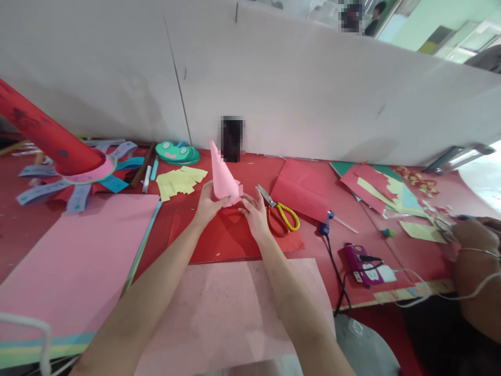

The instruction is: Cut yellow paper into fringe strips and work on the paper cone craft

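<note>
A pink paper cone (224,177) stands with its point up and leans slightly left, small tabs folded out at its base. My left hand (207,202) is closed around the cone's lower left side, thumb across the front near the bottom edge. The fingers of my right hand (254,214) pinch at the tabs on the cone's right side, forefinger raised. Under both hands lies a red sheet (230,237). Scissors (279,209) with yellow and orange handles lie just right of my right hand.
Pale yellow paper strips (178,183) and green frog-face cutouts (177,153) lie behind left. A red cone with paper strips (84,162) and pink sheets (78,261) are at left. Rightward are red paper (301,188), a purple power strip (362,265) and another person's hand (475,235).
</note>
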`<state>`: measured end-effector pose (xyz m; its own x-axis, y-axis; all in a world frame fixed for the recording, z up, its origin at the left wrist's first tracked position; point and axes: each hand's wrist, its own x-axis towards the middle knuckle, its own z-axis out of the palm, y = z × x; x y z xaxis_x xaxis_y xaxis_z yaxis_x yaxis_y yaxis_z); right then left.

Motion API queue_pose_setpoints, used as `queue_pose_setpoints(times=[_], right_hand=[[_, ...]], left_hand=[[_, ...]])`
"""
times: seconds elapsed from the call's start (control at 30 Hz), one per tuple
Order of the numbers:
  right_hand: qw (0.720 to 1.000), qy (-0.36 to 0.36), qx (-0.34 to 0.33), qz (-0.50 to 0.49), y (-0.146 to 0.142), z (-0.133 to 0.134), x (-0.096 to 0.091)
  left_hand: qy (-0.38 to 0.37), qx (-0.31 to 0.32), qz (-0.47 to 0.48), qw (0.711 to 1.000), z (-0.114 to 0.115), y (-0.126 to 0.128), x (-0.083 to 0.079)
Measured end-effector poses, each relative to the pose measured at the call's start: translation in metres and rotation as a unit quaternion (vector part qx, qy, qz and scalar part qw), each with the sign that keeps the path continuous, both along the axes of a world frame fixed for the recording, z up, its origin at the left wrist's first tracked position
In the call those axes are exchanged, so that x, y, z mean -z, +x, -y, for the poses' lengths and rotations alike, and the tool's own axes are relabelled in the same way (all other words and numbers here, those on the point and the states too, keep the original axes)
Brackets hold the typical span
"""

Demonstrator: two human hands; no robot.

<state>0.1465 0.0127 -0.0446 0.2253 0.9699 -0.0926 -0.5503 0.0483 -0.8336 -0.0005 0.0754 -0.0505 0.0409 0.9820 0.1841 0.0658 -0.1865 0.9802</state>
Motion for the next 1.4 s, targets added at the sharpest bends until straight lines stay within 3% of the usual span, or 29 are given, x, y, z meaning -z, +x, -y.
queue_pose_setpoints(times=[0.1,0.3,0.4,0.57,1.0,1.1,1.3,1.4], right_hand=[[1.000,-0.002,0.010,0.003,-0.001,0.000,0.000],[0.999,-0.002,0.047,0.011,0.000,-0.001,0.002],[0.994,0.013,0.079,0.070,0.002,-0.002,0.004],[0.974,0.023,0.122,0.187,0.003,-0.003,0.006],[0.955,0.028,0.102,0.279,0.000,0.000,0.008],[0.924,0.037,0.102,0.368,0.001,0.002,0.006],[0.816,0.070,0.036,0.573,-0.002,0.004,0.010],[0.790,0.052,0.003,0.611,-0.006,0.005,0.016]], left_hand=[[0.048,-0.058,-0.134,0.988,-0.005,-0.004,0.000],[0.045,-0.034,-0.308,0.950,-0.004,0.001,-0.001],[0.054,-0.042,-0.307,0.949,-0.002,0.002,-0.001],[0.090,-0.060,-0.227,0.968,-0.002,-0.001,-0.001],[0.065,-0.052,-0.199,0.977,0.004,-0.002,0.002],[0.071,-0.058,-0.238,0.967,0.004,-0.001,0.001],[0.077,-0.017,-0.333,0.939,0.006,0.001,0.000],[0.079,-0.020,-0.358,0.930,0.007,0.002,0.003]])
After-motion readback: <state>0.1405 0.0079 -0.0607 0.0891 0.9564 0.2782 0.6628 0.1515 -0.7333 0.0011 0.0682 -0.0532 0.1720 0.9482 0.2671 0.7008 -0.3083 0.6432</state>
